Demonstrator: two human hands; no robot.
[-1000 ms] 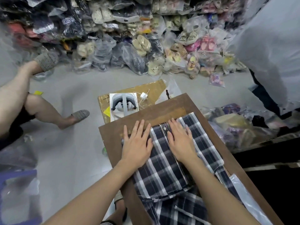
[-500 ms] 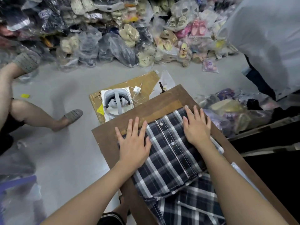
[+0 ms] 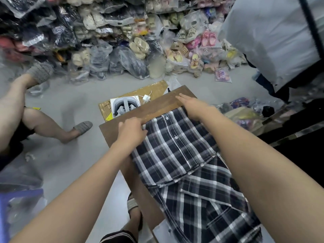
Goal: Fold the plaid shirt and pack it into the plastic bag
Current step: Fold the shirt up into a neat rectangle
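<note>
Head view, landmark: the wooden board [image 3: 157,109]. Left of the board, on the floor, is a seated person's leg [image 3: 45,127]. Just beyond the board's far left edge sits a cardboard box [image 3: 154,90] with a white headset carton [image 3: 124,106] on top. At the board's left edge the left hand [image 3: 131,133] has its fingers curled, pinching the far left corner of the plaid shirt [image 3: 175,148]. The shirt lies on the board with its button placket up. Its far part is a flat, squared panel lying over a looser, rumpled part that runs off the board's near end. At the shirt's far right corner the right hand [image 3: 194,106] lies flat, fingers straight and close together, with the tips past the cloth on bare wood. Right of the board is a heap of bagged goods [image 3: 245,116]. Judgement: folding is partly done. One panel is squared and its far edge is being set, but the near part is not yet folded. The plastic bag cannot be identified with certainty, though a pale patch at the board's near end may be it. Packing has not started.
</note>
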